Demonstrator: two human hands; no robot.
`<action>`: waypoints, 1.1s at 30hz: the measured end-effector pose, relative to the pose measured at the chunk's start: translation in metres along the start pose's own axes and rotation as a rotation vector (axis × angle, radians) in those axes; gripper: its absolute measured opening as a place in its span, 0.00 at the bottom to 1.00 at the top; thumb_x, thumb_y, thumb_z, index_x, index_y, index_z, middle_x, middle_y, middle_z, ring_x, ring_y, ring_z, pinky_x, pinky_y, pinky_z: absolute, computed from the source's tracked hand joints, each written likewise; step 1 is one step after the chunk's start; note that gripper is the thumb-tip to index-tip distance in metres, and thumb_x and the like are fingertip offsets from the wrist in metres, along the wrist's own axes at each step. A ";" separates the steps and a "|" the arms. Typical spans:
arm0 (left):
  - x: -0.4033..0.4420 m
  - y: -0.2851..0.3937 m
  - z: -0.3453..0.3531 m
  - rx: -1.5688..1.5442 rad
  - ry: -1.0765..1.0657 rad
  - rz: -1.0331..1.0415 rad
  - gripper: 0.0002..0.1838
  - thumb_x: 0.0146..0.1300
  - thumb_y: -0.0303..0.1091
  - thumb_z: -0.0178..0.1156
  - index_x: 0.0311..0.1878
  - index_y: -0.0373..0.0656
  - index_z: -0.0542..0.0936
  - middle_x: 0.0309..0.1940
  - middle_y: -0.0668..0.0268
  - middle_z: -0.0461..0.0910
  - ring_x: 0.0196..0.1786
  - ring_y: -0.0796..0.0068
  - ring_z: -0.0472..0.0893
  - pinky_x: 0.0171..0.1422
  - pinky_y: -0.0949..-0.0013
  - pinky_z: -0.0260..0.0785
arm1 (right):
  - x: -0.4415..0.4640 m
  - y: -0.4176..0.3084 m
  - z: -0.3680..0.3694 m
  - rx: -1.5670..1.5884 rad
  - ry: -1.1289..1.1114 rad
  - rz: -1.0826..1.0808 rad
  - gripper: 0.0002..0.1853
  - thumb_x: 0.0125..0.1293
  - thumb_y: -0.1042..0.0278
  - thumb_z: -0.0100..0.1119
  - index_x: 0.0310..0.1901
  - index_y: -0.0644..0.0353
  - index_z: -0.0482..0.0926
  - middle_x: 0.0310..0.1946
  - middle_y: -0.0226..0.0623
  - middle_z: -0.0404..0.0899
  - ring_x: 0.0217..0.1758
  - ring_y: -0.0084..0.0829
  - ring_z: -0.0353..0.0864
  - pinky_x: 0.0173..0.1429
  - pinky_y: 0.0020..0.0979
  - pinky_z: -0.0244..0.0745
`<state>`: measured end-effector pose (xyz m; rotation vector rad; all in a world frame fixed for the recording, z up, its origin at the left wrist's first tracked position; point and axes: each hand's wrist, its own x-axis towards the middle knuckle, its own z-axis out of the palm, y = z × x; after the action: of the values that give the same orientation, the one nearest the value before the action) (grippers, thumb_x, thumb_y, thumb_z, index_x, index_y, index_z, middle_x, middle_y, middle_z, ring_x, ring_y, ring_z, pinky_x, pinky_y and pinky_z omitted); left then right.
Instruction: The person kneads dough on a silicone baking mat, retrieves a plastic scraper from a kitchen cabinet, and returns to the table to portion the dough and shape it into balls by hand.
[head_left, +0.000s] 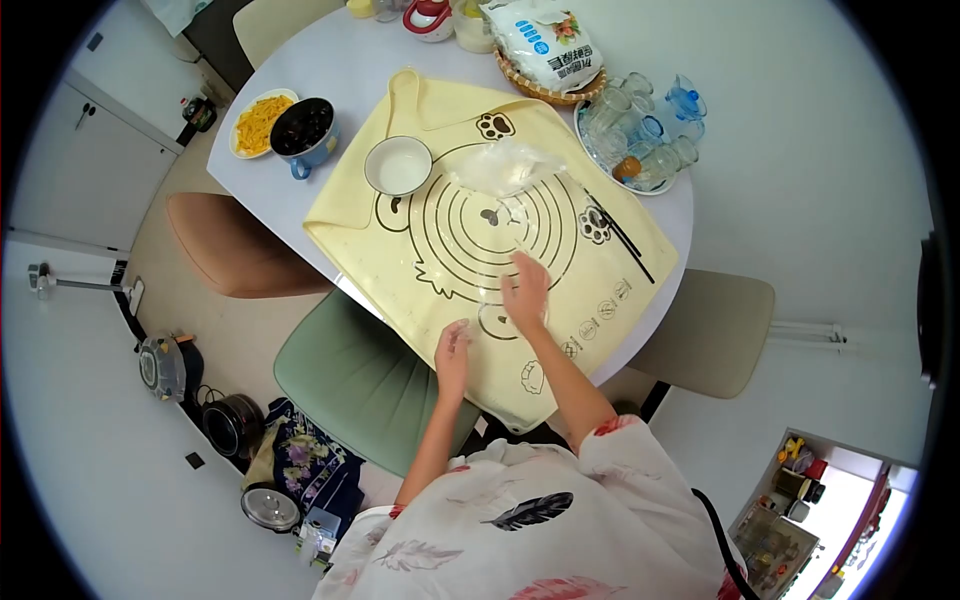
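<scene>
Over the near part of a pale yellow mat [450, 370] with printed dark rings, my left hand [452, 360] is closed, its fingertips pressed together. A faint clear shine lies by those fingertips; I cannot make out what it is. My right hand [527, 292] is farther forward, above the lower rings, with thumb and fingers apart. Beyond the hands lies a crumpled clear plastic bag [508, 168] with something whitish in it. To its left stands a white bowl [398, 166] with a dark rim and pale contents. Dark chopsticks [622, 238] lie along the mat's right side.
At the table's left are a plate of yellow strips [262, 124] and a blue pot [306, 135] holding dark pieces. A wicker basket [548, 94] with a printed packet [545, 42] stands at the back. Beside it, a tray [650, 187] carries glasses and a blue jug [685, 105].
</scene>
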<state>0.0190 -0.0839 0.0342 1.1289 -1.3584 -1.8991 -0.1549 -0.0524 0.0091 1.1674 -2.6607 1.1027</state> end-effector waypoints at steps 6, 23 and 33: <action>-0.017 0.025 0.036 -0.280 -0.305 -0.504 0.18 0.68 0.35 0.44 0.58 0.36 0.67 0.53 0.59 0.71 0.53 0.72 0.73 0.58 0.70 0.65 | -0.017 -0.003 -0.049 1.947 0.040 0.818 0.23 0.66 0.52 0.43 0.53 0.63 0.68 0.54 0.43 0.70 0.56 0.38 0.68 0.63 0.44 0.61; -0.048 0.016 0.063 0.062 -0.239 -0.199 0.19 0.52 0.28 0.66 0.48 0.36 0.75 0.25 0.76 0.70 0.26 0.88 0.69 0.31 0.82 0.65 | -0.072 0.005 -0.106 0.827 -0.310 0.506 0.18 0.68 0.55 0.45 0.47 0.62 0.74 0.36 0.32 0.79 0.40 0.22 0.77 0.47 0.26 0.70; -0.038 -0.003 0.055 0.216 -0.397 -0.114 0.24 0.57 0.35 0.63 0.54 0.35 0.72 0.47 0.59 0.77 0.49 0.71 0.76 0.53 0.69 0.68 | -0.072 0.023 -0.118 0.597 -0.487 0.494 0.16 0.55 0.68 0.61 0.46 0.61 0.77 0.40 0.36 0.79 0.44 0.27 0.77 0.49 0.26 0.71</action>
<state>-0.0092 -0.0254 0.0512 0.9774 -1.7811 -2.1834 -0.1460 0.0767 0.0624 0.9358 -3.2156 2.0350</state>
